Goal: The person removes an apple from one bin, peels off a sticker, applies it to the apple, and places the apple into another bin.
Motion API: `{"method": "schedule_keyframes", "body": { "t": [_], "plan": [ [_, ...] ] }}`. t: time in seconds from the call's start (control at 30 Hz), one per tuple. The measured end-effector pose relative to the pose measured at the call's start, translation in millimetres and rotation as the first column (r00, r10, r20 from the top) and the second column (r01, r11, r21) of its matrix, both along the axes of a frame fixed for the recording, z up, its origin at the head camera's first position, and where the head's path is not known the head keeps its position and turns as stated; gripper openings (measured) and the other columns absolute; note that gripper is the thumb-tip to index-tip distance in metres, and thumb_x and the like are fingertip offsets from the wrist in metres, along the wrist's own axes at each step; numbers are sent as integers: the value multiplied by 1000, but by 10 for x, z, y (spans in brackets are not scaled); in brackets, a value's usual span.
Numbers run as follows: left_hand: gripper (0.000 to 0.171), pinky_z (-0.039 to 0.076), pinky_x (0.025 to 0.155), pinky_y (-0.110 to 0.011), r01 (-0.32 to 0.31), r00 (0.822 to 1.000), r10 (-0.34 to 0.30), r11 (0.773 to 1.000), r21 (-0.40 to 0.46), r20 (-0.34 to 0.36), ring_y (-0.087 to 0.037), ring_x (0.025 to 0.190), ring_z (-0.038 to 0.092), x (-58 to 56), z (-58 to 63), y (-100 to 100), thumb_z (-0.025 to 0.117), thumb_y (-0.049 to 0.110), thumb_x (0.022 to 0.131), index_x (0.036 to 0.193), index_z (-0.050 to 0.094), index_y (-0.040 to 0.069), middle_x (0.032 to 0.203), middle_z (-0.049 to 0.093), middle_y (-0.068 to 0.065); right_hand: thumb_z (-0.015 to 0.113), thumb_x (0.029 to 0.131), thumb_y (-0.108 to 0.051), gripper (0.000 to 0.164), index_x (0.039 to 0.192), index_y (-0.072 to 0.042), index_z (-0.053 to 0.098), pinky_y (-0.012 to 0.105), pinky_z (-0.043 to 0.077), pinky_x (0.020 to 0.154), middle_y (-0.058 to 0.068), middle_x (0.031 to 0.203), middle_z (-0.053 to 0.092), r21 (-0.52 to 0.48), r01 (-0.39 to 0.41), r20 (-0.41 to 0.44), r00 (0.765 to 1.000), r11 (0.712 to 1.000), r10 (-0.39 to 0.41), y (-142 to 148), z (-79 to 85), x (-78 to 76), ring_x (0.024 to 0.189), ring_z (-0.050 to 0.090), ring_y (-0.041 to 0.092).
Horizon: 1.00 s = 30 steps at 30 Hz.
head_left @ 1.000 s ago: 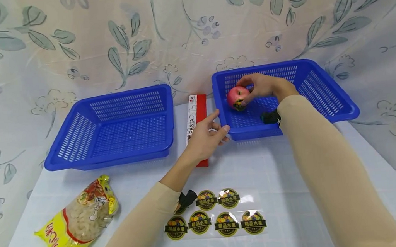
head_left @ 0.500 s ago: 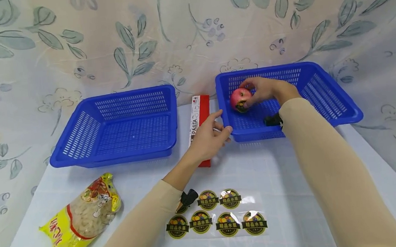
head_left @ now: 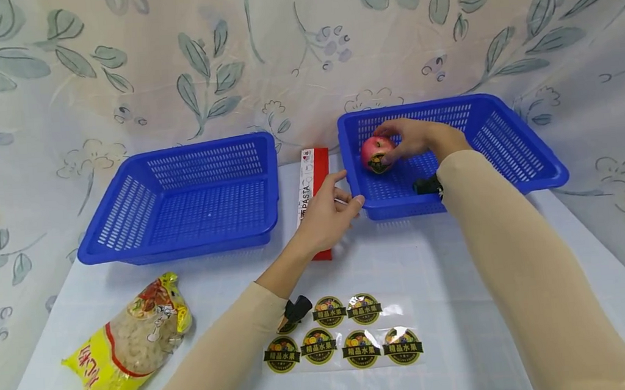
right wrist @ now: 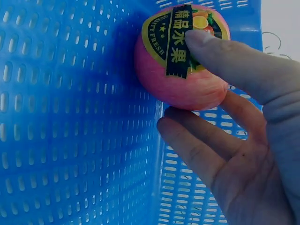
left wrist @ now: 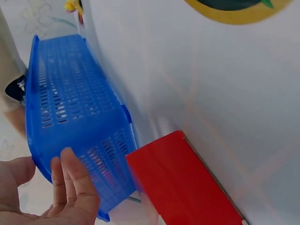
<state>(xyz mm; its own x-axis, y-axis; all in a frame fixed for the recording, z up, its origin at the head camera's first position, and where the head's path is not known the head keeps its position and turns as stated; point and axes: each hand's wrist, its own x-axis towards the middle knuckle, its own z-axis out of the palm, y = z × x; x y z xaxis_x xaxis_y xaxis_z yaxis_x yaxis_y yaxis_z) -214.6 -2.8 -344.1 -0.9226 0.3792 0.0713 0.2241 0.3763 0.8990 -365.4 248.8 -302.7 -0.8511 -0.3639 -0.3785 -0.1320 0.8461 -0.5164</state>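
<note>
In the right-hand blue basket [head_left: 407, 208], my right hand [head_left: 415, 138] grips a pink-red apple [head_left: 374, 148] near the left wall. A round black-and-gold fruit sticker [right wrist: 161, 40] is on the apple's side. The right wrist view shows my thumb [right wrist: 225, 56] pressing on the sticker, with fingers beneath and behind the apple. My left hand [head_left: 325, 215] is at the front left corner of the same basket, thumb and index finger at its rim. Its fingers [left wrist: 77, 176] are loosely bent beside the outer wall, above a red and white pasta box [head_left: 317, 170].
A second blue basket [head_left: 206, 247] stands on the left. In front of it lies a yellow bag of pasta [head_left: 137, 343]. A clear sheet with several round fruit stickers [head_left: 360, 349] lies near the table's front, partly under my left forearm. A floral cloth [head_left: 290, 56] hangs behind.
The view shifts slightly. Both hands keep their places, the right on the apple and the left at the basket's corner; nothing else visibly moves.
</note>
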Motion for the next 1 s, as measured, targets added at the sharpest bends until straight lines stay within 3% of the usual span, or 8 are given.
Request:
{"method": "schedule_keyframes", "body": {
  "t": [0.2,0.4,0.47,0.6,0.73,0.87,1.0],
  "plan": [
    [67,61,78,-31,24,1000,-24,1000,-17,14,-31,102,73,-8,43,-29,61,24,104,160,26,12,114,68,-8,73,97,-28,83,163,-13,25,68,21,120,22,166,26,66,-31,-23,999,997,32,18,44,-26,152,23,46],
    [68,61,82,-32,36,999,-35,999,-39,28,-31,103,73,9,106,-155,61,25,105,161,25,16,125,67,-8,72,96,-41,88,165,-22,22,73,17,118,16,171,18,128,-39,-13,999,991,41,15,215,34,155,14,46],
    [67,61,84,-33,33,999,-31,998,-60,22,-28,105,72,6,142,-217,61,27,105,161,26,18,129,65,-6,69,98,-42,85,165,-21,22,74,17,117,18,170,18,150,-62,-28,997,987,67,6,314,69,155,15,47],
    [65,60,89,-37,8,1000,-11,992,-127,-23,-21,112,66,-21,247,-379,61,32,104,160,29,19,134,61,-3,58,103,-44,77,165,-17,22,73,19,117,21,169,19,198,-119,-62,989,973,133,-22,504,152,153,19,49],
    [63,58,95,-40,-20,997,4,979,-202,-82,-19,120,62,-16,364,-583,60,34,104,159,33,18,138,60,-5,52,103,-56,82,165,-14,19,73,21,116,22,169,17,232,-163,-80,979,959,186,-69,622,278,151,22,51],
    [60,57,98,-40,-36,990,-2,964,-264,-144,-20,123,62,55,466,-760,61,32,104,157,38,17,140,58,-7,47,100,-66,87,166,-17,18,74,18,117,21,170,15,249,-180,-108,971,952,212,-113,669,461,154,14,49],
    [57,55,100,-40,-45,973,-32,944,-326,-227,-21,126,60,147,580,-900,62,30,103,155,42,16,141,57,-7,45,100,-66,87,166,-16,18,72,18,118,21,169,18,239,-182,-159,962,954,223,-146,673,653,155,14,48]
  ]
}}
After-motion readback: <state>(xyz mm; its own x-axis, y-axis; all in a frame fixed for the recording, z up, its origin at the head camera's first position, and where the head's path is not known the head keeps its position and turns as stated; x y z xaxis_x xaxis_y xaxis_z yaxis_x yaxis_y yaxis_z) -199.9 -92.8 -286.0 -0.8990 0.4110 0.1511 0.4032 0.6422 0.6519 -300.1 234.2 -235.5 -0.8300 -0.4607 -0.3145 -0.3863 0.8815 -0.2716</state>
